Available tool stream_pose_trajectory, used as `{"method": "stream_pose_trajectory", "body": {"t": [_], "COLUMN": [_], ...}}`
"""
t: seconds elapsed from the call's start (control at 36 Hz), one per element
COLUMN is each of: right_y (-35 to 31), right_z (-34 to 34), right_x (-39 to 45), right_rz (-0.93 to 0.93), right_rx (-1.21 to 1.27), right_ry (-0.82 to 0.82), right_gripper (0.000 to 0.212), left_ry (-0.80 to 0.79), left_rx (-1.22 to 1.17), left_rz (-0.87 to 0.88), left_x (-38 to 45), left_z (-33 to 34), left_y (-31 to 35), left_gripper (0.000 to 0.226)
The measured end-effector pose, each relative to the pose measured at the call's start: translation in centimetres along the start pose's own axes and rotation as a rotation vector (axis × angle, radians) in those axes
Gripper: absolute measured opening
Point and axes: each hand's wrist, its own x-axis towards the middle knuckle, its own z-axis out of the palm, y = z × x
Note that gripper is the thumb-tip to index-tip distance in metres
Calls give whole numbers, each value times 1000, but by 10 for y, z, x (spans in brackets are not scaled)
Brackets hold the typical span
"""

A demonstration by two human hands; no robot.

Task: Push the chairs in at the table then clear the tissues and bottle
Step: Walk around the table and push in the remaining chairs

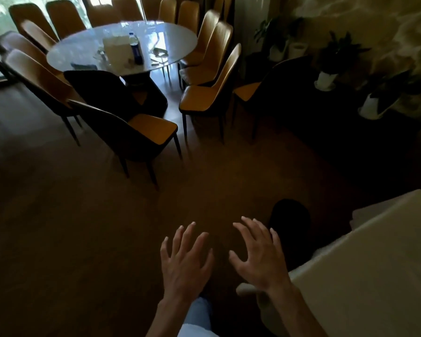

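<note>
A round glossy table (pixel 78 48) stands at the upper left, ringed by several chairs with orange seats and dark backs. One chair (pixel 141 132) stands well out from the table with its seat facing right; another chair (pixel 204 98) is pulled out at the table's right. On the table are a white tissue pack (pixel 117 51) and a plastic bottle (pixel 135 48) with a blue label, side by side. My left hand (pixel 185 261) and my right hand (pixel 260 254) hover palms down with fingers spread over the dark floor, far from the table and holding nothing.
Potted plants (pixel 326 76) in white pots line the right wall. A pale cushioned surface (pixel 365 263) fills the lower right, with a dark round object (pixel 291 220) beside it. Brown floor lies between me and the chairs. Windows glow at the upper left.
</note>
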Motion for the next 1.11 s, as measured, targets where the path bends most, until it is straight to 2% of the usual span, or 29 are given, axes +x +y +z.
{"method": "stream_pose_trajectory", "body": {"t": [0.25, 0.44, 0.64, 0.86, 1.11], "right_y": [-3, 17, 56, 135, 217], "right_z": [-23, -40, -52, -82, -132], "right_x": [132, 195, 264, 371, 455], "right_rz": [66, 181, 273, 332, 366], "right_rx": [-19, -21, -13, -4, -7], "right_ry": [48, 52, 57, 66, 166], "right_gripper": [72, 72, 71, 72, 63], "left_ry": [-11, -88, -129, -157, -89], "left_rx": [-9, 26, 33, 44, 6], "left_rz": [82, 186, 264, 358, 429], "left_x": [148, 237, 327, 459, 583], "left_z": [-7, -1, 19, 55, 58], "left_y": [-30, -27, 1, 60, 140], "left_gripper": [47, 51, 50, 49, 43]}}
